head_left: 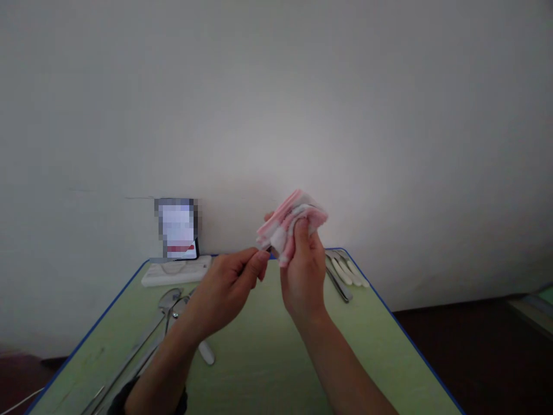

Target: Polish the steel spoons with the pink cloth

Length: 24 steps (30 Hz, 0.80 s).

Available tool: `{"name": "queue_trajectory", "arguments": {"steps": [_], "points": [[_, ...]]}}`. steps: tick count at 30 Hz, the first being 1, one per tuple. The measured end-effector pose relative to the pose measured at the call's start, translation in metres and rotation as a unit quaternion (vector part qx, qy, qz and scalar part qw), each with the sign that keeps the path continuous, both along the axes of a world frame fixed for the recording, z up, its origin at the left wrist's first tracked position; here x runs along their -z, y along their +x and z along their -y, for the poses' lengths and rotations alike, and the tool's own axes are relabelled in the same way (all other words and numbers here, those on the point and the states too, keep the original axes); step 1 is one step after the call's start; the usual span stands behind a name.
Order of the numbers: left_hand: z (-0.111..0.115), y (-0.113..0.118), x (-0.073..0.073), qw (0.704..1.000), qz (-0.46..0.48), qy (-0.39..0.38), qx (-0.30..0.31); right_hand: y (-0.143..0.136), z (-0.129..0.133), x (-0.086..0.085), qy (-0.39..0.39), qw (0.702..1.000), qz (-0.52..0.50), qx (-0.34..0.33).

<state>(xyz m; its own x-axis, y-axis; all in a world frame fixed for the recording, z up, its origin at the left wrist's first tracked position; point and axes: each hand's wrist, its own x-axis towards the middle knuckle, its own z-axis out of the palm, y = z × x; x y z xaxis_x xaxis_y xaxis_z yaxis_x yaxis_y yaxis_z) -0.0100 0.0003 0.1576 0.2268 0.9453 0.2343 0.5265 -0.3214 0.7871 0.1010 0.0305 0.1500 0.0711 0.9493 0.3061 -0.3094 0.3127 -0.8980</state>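
Above the far part of the table, my right hand (pixel 305 271) is closed around a folded pink-and-white cloth (pixel 294 222), thumb pressed on its near side. My left hand (pixel 235 276) is pinched at the cloth's left edge on a thin utensil (pixel 270 249). Only a small dark sliver of that utensil shows between fingers and cloth, so its exact kind is hidden. Both hands are raised off the tabletop and close together.
Long-handled metal utensils (pixel 149 328) lie at left, partly under my left forearm, near a white handle (pixel 207 351). White-handled cutlery (pixel 345 271) and a metal handle (pixel 340 285) lie far right. A phone (pixel 179 230) stands behind a white power strip (pixel 177 272) on the green table (pixel 254 363).
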Motion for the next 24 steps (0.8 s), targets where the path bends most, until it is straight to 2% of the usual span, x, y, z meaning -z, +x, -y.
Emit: {"name": "queue_trajectory", "arguments": {"steps": [2, 5, 9, 12, 14, 17, 19, 21, 24], "points": [[-0.003, 0.004, 0.003, 1.000, 0.007, 0.003, -0.012, -0.004, 0.000, 0.002, -0.017, 0.999, -0.045, 0.017], [-0.005, 0.002, 0.006, 0.999, -0.019, 0.014, -0.035, -0.008, 0.000, 0.003, -0.042, 0.995, -0.089, -0.019], [-0.003, 0.000, 0.004, 0.997, -0.053, 0.023, -0.050, -0.003, -0.005, 0.002, -0.037, 0.995, -0.085, -0.039], [-0.001, -0.006, 0.000, 0.995, -0.084, 0.028, -0.055, 0.011, -0.010, -0.001, 0.005, 0.999, -0.019, -0.030], [0.000, -0.014, -0.004, 0.992, -0.114, 0.019, -0.054, 0.023, -0.012, -0.004, 0.039, 0.997, 0.069, -0.021], [0.002, -0.029, -0.009, 0.988, -0.148, 0.007, -0.049, 0.037, -0.013, -0.008, 0.070, 0.976, 0.204, -0.028], [0.004, -0.035, -0.011, 0.986, -0.157, 0.004, -0.046, 0.037, -0.012, -0.009, 0.063, 0.969, 0.237, -0.035], [0.005, -0.033, -0.011, 0.989, -0.143, 0.003, -0.047, 0.029, -0.009, -0.007, 0.044, 0.977, 0.207, -0.028], [0.005, -0.021, -0.009, 0.995, -0.082, 0.019, -0.058, 0.008, -0.003, -0.002, 0.021, 0.997, 0.066, -0.025]]}}
